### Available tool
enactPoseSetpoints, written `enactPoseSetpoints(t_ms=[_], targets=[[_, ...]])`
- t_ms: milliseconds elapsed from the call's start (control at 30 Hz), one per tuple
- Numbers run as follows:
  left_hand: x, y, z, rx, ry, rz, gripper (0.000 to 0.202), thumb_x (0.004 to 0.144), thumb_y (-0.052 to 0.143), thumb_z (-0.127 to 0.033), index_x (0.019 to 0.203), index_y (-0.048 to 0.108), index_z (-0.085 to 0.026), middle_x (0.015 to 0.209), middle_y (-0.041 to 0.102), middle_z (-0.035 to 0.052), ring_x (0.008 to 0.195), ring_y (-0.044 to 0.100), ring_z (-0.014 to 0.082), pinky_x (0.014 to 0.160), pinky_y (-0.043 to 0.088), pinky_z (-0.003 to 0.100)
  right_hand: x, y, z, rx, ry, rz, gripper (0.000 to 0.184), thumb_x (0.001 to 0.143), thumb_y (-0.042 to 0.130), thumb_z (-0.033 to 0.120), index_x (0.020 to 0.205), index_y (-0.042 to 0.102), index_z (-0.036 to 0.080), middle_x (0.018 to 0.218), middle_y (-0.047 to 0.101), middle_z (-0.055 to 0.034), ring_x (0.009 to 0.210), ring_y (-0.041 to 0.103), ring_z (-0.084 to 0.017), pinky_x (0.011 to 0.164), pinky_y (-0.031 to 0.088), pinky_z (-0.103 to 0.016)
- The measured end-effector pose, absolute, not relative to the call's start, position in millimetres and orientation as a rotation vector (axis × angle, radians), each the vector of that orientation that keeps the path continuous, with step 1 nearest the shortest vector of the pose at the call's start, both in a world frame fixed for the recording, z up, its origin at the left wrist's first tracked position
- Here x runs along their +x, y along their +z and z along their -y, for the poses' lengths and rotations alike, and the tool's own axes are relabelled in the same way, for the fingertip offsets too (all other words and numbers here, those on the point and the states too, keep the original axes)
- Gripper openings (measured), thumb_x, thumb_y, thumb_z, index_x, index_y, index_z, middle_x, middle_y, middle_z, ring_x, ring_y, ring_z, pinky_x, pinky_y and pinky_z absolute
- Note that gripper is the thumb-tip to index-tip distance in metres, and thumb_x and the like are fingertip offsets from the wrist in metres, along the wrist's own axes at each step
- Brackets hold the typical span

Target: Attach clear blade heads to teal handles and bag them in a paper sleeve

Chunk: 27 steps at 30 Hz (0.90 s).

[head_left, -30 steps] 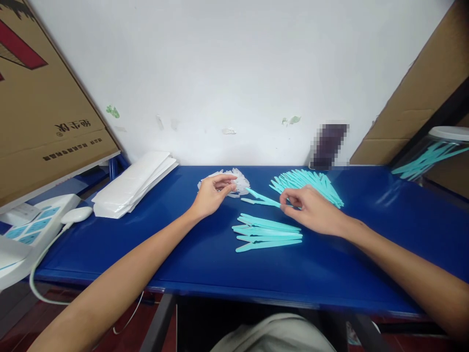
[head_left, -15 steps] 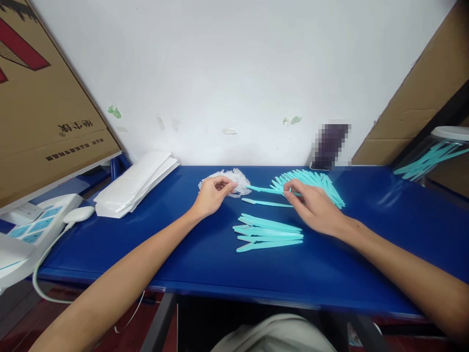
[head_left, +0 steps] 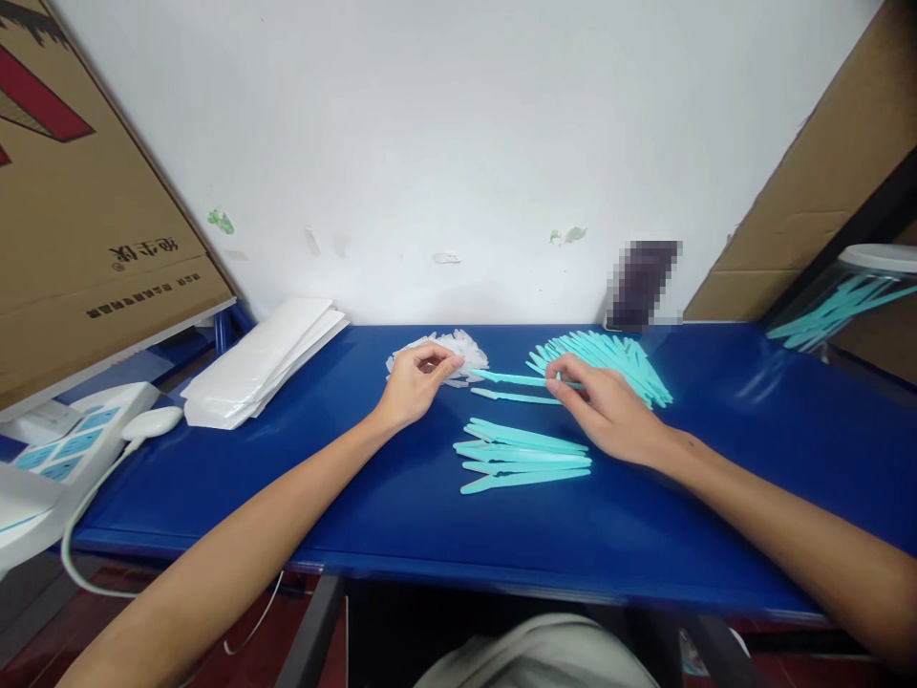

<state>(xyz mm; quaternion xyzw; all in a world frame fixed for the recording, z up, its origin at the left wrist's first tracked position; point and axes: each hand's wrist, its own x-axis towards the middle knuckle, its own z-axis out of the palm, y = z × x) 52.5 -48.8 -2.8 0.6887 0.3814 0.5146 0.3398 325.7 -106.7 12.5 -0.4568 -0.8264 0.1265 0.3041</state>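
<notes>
My left hand rests on the blue table with its fingers curled in a pinch at the edge of a small pile of clear plastic caps; what it pinches is too small to name. My right hand pinches the handle end of a teal razor stick, which points left toward the caps. A second teal stick lies just below it. Behind my right hand fans a big heap of teal sticks. In front of both hands lies a neat group of several teal sticks.
A stack of white sleeves lies at the table's left rear. A cardboard box leans at far left over a white device with a cable. A clear jar of teal sticks and more cardboard stand at right.
My right hand picked a teal stick out of the heap and drew it left toward the caps. Another stick was left lying on the table. My left hand stayed by the cap pile.
</notes>
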Motion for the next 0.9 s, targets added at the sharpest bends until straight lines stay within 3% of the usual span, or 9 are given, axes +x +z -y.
enactPoseSetpoints(t_ms=[133, 267, 400, 567, 733, 900], targets=[[61, -5, 55, 1.850, 1.344, -0.970, 0.034, 0.083, 0.074, -0.049, 0.075, 0.071, -0.016, 0.081, 0.066, 0.0044, 0.076, 0.060, 0.0168, 0.068, 0.047, 0.028, 320, 12, 108, -1.181, 0.383, 2.136, 0.023, 0.104, 0.038, 0.041, 0.095, 0.049, 0.023, 0.060, 0.044, 0.0070, 0.048, 0.033, -0.012, 0.055, 0.028, -0.029], [53, -1, 55, 2.216, 1.256, -1.018, 0.030, 0.093, 0.065, -0.044, 0.082, 0.074, -0.018, 0.094, 0.067, 0.0064, 0.092, 0.060, 0.0204, 0.087, 0.048, 0.034, 322, 13, 106, -1.191, 0.320, 2.168, 0.021, 0.103, 0.041, 0.039, 0.094, 0.050, 0.023, 0.066, 0.053, 0.0040, 0.052, 0.039, -0.012, 0.057, 0.031, -0.029], [32, 2, 47, 2.791, 0.881, -1.192, 0.030, 0.102, 0.051, -0.037, 0.104, 0.076, -0.021, 0.113, 0.064, 0.0100, 0.105, 0.054, 0.0267, 0.094, 0.043, 0.045, 326, 9, 102, -1.224, 0.190, 2.287, 0.020, 0.101, 0.043, 0.033, 0.090, 0.055, 0.022, 0.083, 0.063, -0.0028, 0.068, 0.054, -0.017, 0.062, 0.037, -0.030], [20, -1, 41, 3.070, 0.494, -1.226, 0.026, 0.101, 0.053, -0.030, 0.111, 0.076, -0.023, 0.124, 0.058, 0.0125, 0.114, 0.050, 0.0314, 0.096, 0.040, 0.050, 326, -2, 96, -1.265, 0.010, 2.409, 0.023, 0.099, 0.045, 0.030, 0.091, 0.064, 0.021, 0.090, 0.066, -0.0059, 0.085, 0.061, -0.021, 0.070, 0.041, -0.032], [24, 1, 43, 3.035, 0.453, -1.217, 0.026, 0.101, 0.052, -0.031, 0.108, 0.075, -0.022, 0.123, 0.058, 0.0120, 0.116, 0.049, 0.0309, 0.098, 0.040, 0.049, 322, -2, 100, -1.415, -0.008, 2.298, 0.016, 0.088, 0.059, 0.033, 0.084, 0.070, 0.024, 0.082, 0.069, -0.0005, 0.071, 0.061, -0.017, 0.057, 0.033, -0.029], [26, 8, 49, 2.950, 0.381, -1.136, 0.022, 0.100, 0.054, -0.032, 0.102, 0.074, -0.022, 0.117, 0.060, 0.0097, 0.114, 0.050, 0.0288, 0.097, 0.039, 0.047, 319, 7, 111, -1.436, 0.081, 2.201, 0.022, 0.078, 0.067, 0.043, 0.083, 0.069, 0.021, 0.073, 0.066, 0.0003, 0.063, 0.058, -0.016, 0.058, 0.034, -0.030]])
